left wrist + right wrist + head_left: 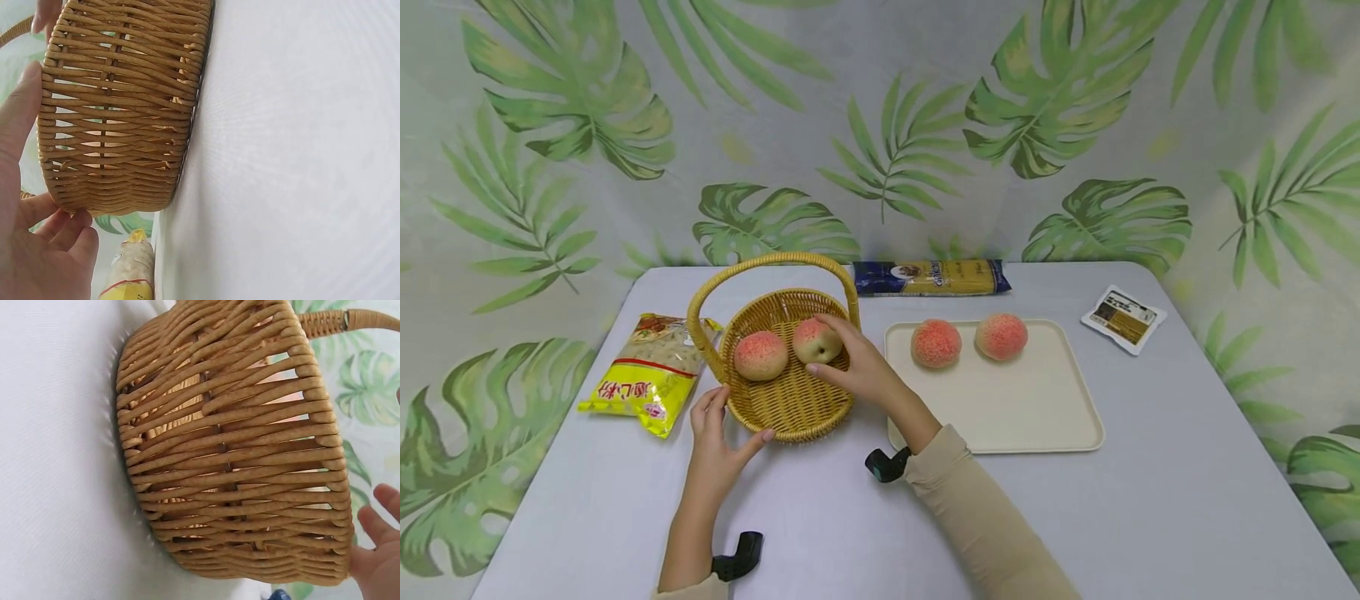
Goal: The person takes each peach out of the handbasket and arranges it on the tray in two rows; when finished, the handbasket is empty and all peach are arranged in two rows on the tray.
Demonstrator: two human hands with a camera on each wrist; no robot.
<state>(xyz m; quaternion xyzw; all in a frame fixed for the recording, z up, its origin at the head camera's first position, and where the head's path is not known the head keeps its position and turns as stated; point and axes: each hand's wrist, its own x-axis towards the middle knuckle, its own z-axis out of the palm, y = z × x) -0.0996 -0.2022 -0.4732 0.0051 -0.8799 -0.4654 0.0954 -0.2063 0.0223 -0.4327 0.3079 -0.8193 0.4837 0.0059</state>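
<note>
A round wicker basket point(790, 408) with a tall arched handle point(767, 260) stands on the table. Inside it are two pink-and-cream peaches, one peach point(761, 356) at the left and another peach point(817, 342) at the right. My right hand point(872, 375) reaches over the basket's right rim and holds the right peach between thumb and fingers. At the front left, my left hand point(715, 454) grips the basket's rim. The left wrist view shows its thumb point(22, 103) at the rim and its other fingers bent against the wicker side.
Two more peaches point(936, 343) point(1002, 337) lie on a cream tray point(1000, 417) right of the basket. A yellow food bag point(651, 371) lies to the left. Behind are a blue-and-yellow pasta packet point(932, 277) and, far right, a small white packet point(1123, 319).
</note>
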